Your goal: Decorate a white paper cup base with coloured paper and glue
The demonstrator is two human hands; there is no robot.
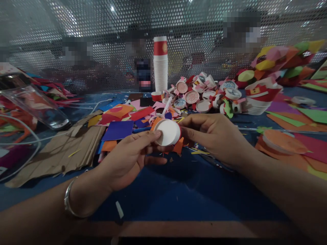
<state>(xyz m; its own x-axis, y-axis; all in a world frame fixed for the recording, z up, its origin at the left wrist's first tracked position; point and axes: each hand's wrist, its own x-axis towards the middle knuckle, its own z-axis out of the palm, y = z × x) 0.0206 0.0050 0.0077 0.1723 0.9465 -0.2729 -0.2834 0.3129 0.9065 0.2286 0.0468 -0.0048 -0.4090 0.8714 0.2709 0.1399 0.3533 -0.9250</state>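
Between my two hands, above the blue table, is a small paper cup piece (pixel 168 133) with its white round face turned up toward me. My left hand (pixel 133 153) pinches its left edge, thumb on the white face and fingers underneath. At the cup's right edge, my right hand (pixel 213 137) has thumb and fingertips closed on a red bit of its side. Behind it lie cut paper scraps, among them a dark blue paper square (pixel 117 130). A pair of scissors (pixel 217 163) seems to lie partly under my right hand.
A tall stack of paper cups (pixel 160 68) stands at the back. Right of it is a heap of cut cup bottoms (pixel 192 97). Flattened cardboard (pixel 58 153) and a glass bottle (pixel 38 102) lie left. Coloured paper sheets (pixel 301 119) spread right; perforated metal mesh (pixel 107 41) rises behind.
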